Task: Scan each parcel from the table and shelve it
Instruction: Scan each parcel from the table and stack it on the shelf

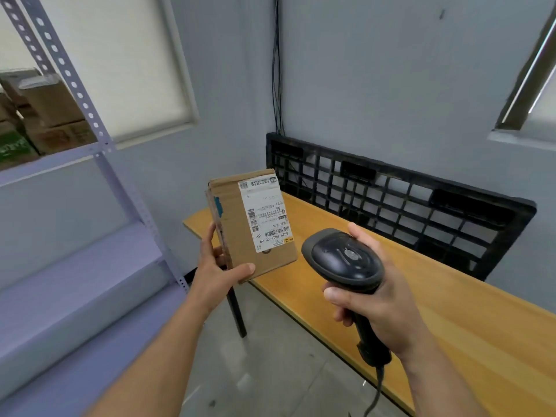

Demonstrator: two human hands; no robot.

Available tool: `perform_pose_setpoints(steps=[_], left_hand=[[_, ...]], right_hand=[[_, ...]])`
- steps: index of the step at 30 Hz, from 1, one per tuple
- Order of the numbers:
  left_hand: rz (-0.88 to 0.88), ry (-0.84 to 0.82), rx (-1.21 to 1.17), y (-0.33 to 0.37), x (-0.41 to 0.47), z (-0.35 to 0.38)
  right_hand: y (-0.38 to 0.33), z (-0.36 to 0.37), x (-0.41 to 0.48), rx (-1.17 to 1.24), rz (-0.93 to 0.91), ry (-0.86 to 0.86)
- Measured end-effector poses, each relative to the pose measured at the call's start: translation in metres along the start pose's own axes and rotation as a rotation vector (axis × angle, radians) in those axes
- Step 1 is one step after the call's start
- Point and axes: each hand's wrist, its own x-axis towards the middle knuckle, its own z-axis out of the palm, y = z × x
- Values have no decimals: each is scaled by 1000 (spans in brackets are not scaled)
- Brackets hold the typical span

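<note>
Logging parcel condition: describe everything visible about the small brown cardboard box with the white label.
The small brown cardboard box is flat and rectangular, with worn edges. A white shipping label with barcodes covers much of its facing side. Blue tape scraps mark its narrow left edge. It is held upright, slightly tilted, off the orange wooden table. Only the left hand touches it, gripping its lower left corner. The black handheld scanner in the right hand is clear of it.

I am holding both forearms out forward. My left hand (218, 267) is gripping the parcel (234, 224) by its lower corner; my right hand (379, 305) is gripping the scanner (346, 257) handle.
</note>
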Motion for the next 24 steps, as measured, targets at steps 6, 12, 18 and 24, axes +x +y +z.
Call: perform_pose_setpoints(steps=[6,12,18,24], left_hand=[[-60,166,-7,-4,-44,-34],[-72,318,-9,-11,-81,-85],[-51,470,-42,-14,-126,-153],[-23,576,-80,-17,-186,-241]], right_hand=[[13,32,9,32,-12,-150],[13,83,8,52,-28,-281],[4,156,-2,64,-79,-404],[-10,242,-30,20,-105,-495]])
